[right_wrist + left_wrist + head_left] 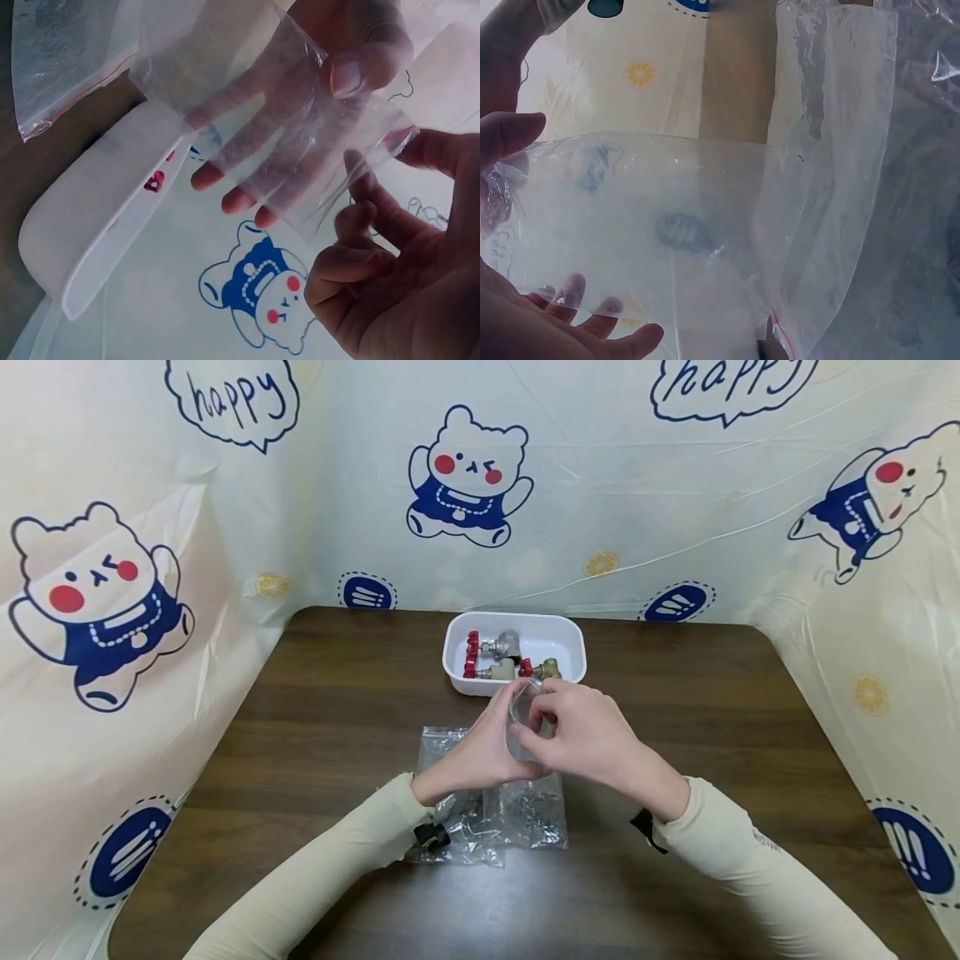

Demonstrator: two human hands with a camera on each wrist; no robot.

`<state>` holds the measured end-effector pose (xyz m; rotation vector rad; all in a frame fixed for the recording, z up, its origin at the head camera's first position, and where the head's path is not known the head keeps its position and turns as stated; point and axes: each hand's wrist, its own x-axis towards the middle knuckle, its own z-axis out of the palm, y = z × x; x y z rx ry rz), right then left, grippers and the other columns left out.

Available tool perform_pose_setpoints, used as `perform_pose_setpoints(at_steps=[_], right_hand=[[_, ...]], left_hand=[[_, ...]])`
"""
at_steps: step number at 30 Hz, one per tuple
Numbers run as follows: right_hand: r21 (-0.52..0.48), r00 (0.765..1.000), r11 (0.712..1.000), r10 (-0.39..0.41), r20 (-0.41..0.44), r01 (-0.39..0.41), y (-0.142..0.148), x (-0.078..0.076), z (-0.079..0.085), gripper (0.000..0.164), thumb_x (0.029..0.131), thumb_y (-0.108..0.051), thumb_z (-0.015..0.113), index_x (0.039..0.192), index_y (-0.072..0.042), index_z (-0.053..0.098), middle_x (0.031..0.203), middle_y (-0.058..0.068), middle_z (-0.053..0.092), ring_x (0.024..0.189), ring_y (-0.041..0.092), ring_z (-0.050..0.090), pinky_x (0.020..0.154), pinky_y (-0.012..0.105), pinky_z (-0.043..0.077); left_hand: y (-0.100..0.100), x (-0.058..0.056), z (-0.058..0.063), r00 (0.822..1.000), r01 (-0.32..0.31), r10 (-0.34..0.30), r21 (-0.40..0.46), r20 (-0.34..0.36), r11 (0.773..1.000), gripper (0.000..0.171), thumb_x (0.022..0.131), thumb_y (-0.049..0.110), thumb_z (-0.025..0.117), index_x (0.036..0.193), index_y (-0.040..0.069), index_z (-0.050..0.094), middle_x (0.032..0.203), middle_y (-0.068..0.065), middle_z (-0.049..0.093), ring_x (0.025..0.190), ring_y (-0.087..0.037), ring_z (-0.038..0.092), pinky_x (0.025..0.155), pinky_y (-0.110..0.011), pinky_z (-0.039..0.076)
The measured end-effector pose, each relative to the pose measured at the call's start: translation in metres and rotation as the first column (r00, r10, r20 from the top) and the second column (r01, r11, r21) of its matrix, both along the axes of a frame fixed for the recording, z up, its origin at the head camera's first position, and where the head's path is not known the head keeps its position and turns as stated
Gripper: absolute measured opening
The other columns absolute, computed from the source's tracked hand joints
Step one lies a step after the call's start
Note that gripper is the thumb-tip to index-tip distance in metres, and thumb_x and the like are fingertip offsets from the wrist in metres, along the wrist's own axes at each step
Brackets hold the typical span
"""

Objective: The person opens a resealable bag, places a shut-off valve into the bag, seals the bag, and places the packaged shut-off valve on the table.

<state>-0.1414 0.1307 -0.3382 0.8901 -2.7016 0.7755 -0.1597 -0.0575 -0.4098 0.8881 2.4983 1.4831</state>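
Observation:
A clear plastic bag (516, 745) is stretched between both hands above the table, its mouth spread into a loop in the head view. My left hand (480, 752) holds it with the thumb in front and long fingers behind, seen through the film in the right wrist view. The right hand (588, 731) pinches the bag's edge between thumb and forefinger, its other fingers curled. Across the left wrist view the see-through film (645, 195) spans widely, with nothing visible inside. Below the hands lie clear zip-lock bags (528, 827), partly covered by the left arm.
Just beyond the hands, a white plastic tray (570, 647) stands at the table's back edge. It holds several metal valves (506, 646) with red handles. The dark wooden table (675, 693) is bordered by a printed cloth (562, 560) hanging behind and at the sides.

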Motion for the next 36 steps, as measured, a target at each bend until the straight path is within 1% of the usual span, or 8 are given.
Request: perform_pose_setpoints(at_steps=[5, 11, 15, 17, 20, 25, 29, 36], right_hand=[[0.059, 1.0, 0.998, 0.018, -0.02, -0.017, -0.005, 0.003, -0.001, 0.014, 0.083, -0.018, 0.074, 0.069, -0.021, 0.07, 0.074, -0.01, 0.053, 0.06, 0.009, 0.047, 0.05, 0.03, 0.041], [-0.057, 0.997, 0.997, 0.046, -0.066, -0.05, -0.007, 0.002, -0.004, 0.008, 0.087, -0.012, 0.074, 0.081, -0.015, 0.077, 0.077, -0.007, 0.064, 0.065, 0.011, 0.052, 0.058, 0.033, 0.046], [-0.092, 0.997, 0.993, 0.064, -0.052, -0.069, -0.008, 0.003, -0.004, 0.008, 0.093, -0.021, 0.078, 0.087, -0.016, 0.079, 0.07, -0.011, 0.063, 0.059, 0.008, 0.048, 0.054, 0.032, 0.043], [-0.069, 0.995, 0.994, 0.084, -0.048, -0.087, -0.006, 0.003, -0.003, 0.012, 0.094, -0.029, 0.078, 0.088, -0.018, 0.079, 0.066, -0.013, 0.059, 0.056, 0.007, 0.046, 0.051, 0.031, 0.041], [-0.008, 0.99, 0.991, 0.134, -0.048, -0.134, -0.001, 0.002, -0.002, 0.016, 0.093, -0.035, 0.078, 0.093, -0.019, 0.08, 0.071, -0.014, 0.062, 0.058, 0.006, 0.049, 0.051, 0.03, 0.042], [0.079, 0.974, 0.972, 0.225, -0.019, -0.223, 0.009, 0.0, -0.001, 0.019, 0.086, -0.021, 0.075, 0.104, -0.017, 0.08, 0.095, -0.012, 0.071, 0.065, 0.005, 0.054, 0.057, 0.028, 0.048], [0.099, 0.961, 0.956, 0.278, -0.004, -0.276, 0.012, -0.002, -0.002, 0.014, 0.088, -0.011, 0.071, 0.098, -0.018, 0.079, 0.092, -0.011, 0.068, 0.063, 0.004, 0.053, 0.056, 0.026, 0.048], [0.174, 0.944, 0.931, 0.329, -0.027, -0.32, 0.015, -0.003, -0.001, 0.007, 0.093, -0.015, 0.078, 0.099, -0.015, 0.082, 0.096, -0.006, 0.073, 0.081, 0.011, 0.065, 0.075, 0.032, 0.057]], left_hand=[[0.001, -0.003, -0.002, 0.999, 0.018, -0.017, 0.024, -0.031, 1.0, 0.113, 0.072, 0.023, 0.091, 0.161, 0.004, 0.024, 0.157, -0.016, 0.037, 0.144, -0.032, 0.041, 0.119, -0.047, 0.034], [0.001, -0.006, -0.005, 1.0, 0.009, -0.009, 0.051, 0.0, 0.999, 0.116, 0.075, 0.017, 0.093, 0.163, 0.002, 0.018, 0.158, -0.017, 0.039, 0.142, -0.028, 0.044, 0.119, -0.045, 0.034], [0.0, -0.007, -0.006, 1.0, 0.029, -0.029, 0.085, -0.003, 0.996, 0.117, 0.075, 0.011, 0.094, 0.162, 0.002, 0.017, 0.153, -0.016, 0.045, 0.139, -0.027, 0.048, 0.116, -0.044, 0.039], [-0.001, -0.008, -0.007, 0.999, 0.042, -0.042, 0.108, -0.002, 0.993, 0.116, 0.074, 0.008, 0.093, 0.162, 0.004, 0.017, 0.151, -0.015, 0.047, 0.135, -0.027, 0.052, 0.113, -0.042, 0.042], [-0.003, -0.009, -0.008, 0.999, 0.038, -0.039, 0.123, 0.004, 0.992, 0.116, 0.071, 0.006, 0.093, 0.161, 0.006, 0.02, 0.149, -0.012, 0.049, 0.131, -0.026, 0.054, 0.11, -0.04, 0.045], [-0.007, -0.013, -0.009, 0.999, 0.039, -0.042, 0.15, 0.017, 0.988, 0.111, 0.072, 0.005, 0.092, 0.16, 0.006, 0.024, 0.146, -0.011, 0.05, 0.134, -0.033, 0.05, 0.11, -0.049, 0.044], [-0.009, -0.016, -0.011, 0.999, 0.05, -0.052, 0.164, 0.007, 0.985, 0.107, 0.072, 0.003, 0.091, 0.158, 0.007, 0.028, 0.144, -0.018, 0.051, 0.134, -0.04, 0.05, 0.109, -0.056, 0.043], [-0.014, -0.018, -0.01, 0.999, 0.044, -0.045, 0.107, 0.009, 0.993, 0.112, 0.068, 0.006, 0.094, 0.16, 0.012, 0.029, 0.147, -0.016, 0.05, 0.133, -0.029, 0.05, 0.11, -0.048, 0.042]])
